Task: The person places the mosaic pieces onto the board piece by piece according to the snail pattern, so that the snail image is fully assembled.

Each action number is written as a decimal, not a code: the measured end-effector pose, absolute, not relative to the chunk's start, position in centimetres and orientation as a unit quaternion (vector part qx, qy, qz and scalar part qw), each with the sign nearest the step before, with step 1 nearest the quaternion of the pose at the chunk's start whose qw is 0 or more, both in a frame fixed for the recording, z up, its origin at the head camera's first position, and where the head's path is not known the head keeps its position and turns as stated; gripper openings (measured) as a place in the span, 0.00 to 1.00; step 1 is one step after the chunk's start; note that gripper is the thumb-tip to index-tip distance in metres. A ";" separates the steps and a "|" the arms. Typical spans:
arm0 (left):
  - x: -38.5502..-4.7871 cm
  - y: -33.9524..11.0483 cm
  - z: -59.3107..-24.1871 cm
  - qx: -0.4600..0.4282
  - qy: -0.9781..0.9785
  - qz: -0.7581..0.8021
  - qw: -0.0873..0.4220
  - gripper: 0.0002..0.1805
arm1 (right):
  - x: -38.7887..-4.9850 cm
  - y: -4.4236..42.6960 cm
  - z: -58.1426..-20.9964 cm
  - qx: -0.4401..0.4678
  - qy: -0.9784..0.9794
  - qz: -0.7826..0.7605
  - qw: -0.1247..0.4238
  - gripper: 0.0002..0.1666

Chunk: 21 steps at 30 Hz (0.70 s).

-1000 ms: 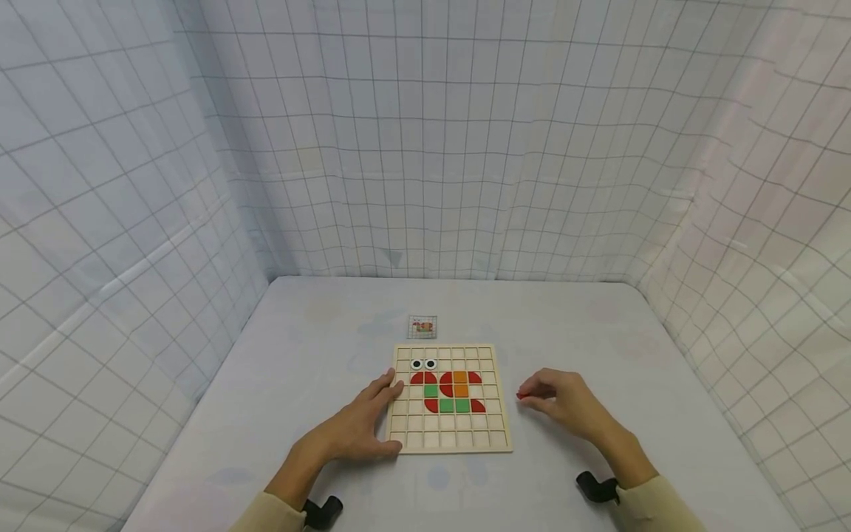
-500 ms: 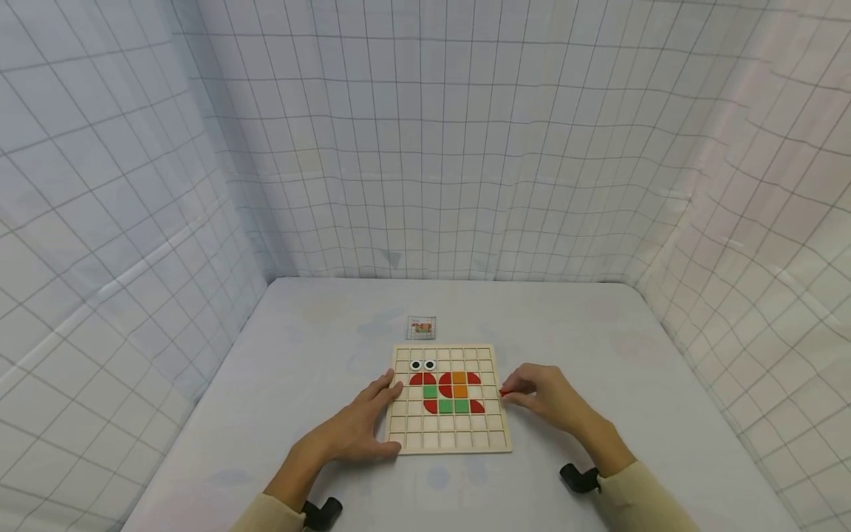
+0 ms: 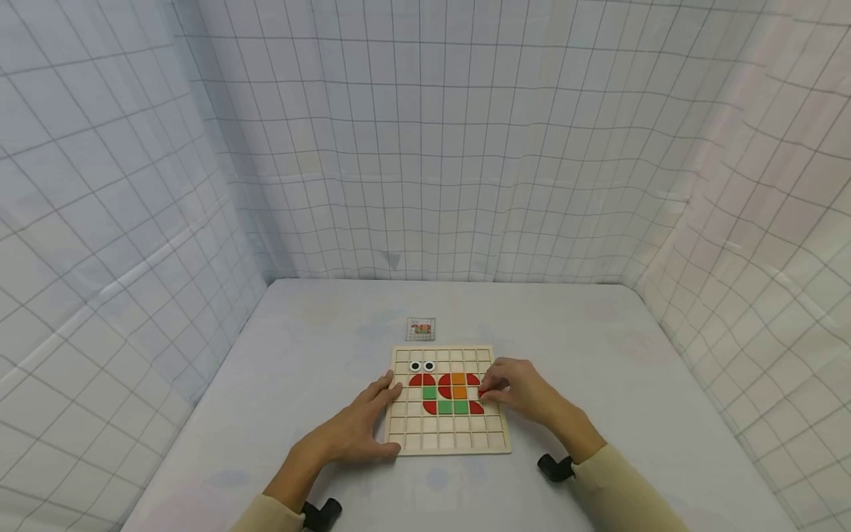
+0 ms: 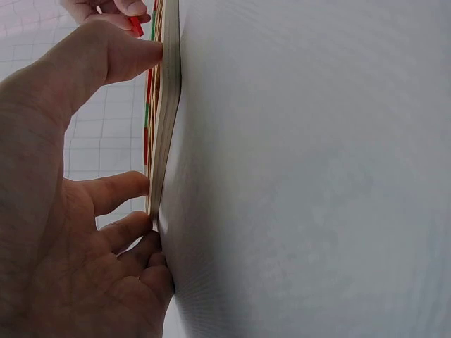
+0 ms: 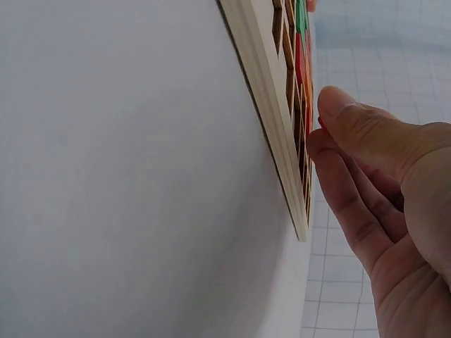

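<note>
A square wooden grid board (image 3: pixel 432 442) lies on the table, with red, green and orange tiles and two white eye pieces (image 3: pixel 422 366) in its cells. My left hand (image 3: pixel 359 423) rests on the board's left edge, fingers spread, thumb near the lower left corner. In the left wrist view the left thumb and fingertips touch the board's wooden side (image 4: pixel 169 98). Over the right part of the board, my right hand (image 3: pixel 525 388) pinches a small red tile (image 4: pixel 136 27) between thumb and fingers. The fingers cover most of that tile, so its full shape is hidden.
Just behind the board lies a small picture card (image 3: pixel 421 329) with a coloured figure on a grid. A white cloth covers the table (image 3: pixel 319 318). White curtains (image 3: pixel 425 148) with a grid pattern enclose the back and both sides.
My right hand has moved left with the red tile, from beside the board to over its right-hand cells. The left hand stays in place on the board's edge.
</note>
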<state>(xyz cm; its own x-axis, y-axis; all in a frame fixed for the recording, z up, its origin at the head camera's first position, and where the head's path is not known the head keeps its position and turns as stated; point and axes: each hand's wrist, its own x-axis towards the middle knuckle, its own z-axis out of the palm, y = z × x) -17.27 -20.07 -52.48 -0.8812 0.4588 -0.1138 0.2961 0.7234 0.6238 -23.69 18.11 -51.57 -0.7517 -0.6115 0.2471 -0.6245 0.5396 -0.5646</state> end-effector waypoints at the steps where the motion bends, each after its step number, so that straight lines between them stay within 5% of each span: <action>1: -17.3 -20.1 -52.5 0.205 0.919 0.309 0.131 0.62 | -23.8 17.9 -51.6 0.352 -0.878 0.323 0.008 0.07; 21: -17.2 -20.1 -52.3 0.211 0.920 0.304 0.130 0.62 | -24.3 17.0 -51.5 0.369 -0.884 0.286 0.016 0.09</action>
<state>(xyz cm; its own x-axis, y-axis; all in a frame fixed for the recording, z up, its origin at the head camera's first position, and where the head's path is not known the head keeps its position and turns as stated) -17.19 -20.05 -52.26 -0.8775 0.4666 -0.1107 0.3084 0.7259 0.6148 -24.26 16.98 -51.50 -0.7266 -0.6439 0.2397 -0.6623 0.5636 -0.4937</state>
